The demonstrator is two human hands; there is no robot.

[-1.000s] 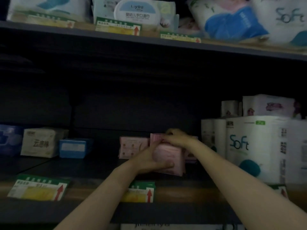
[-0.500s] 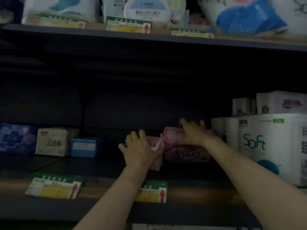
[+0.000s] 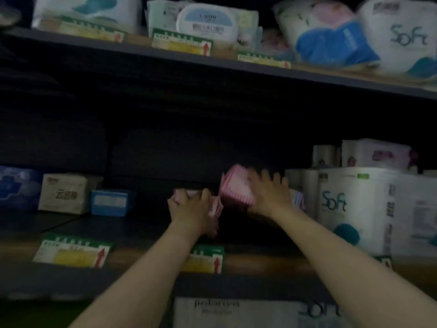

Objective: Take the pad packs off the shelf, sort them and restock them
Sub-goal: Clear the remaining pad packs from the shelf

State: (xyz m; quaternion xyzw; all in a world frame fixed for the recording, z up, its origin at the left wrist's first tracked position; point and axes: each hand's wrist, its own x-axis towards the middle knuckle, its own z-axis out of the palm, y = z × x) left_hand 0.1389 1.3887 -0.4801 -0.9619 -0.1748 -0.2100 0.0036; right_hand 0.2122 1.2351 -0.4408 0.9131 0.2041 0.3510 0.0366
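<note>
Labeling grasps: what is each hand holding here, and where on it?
Left hand grips a pink pack around its top. Right hand lies on the striped pink pack; blur hides the grip.
</note>
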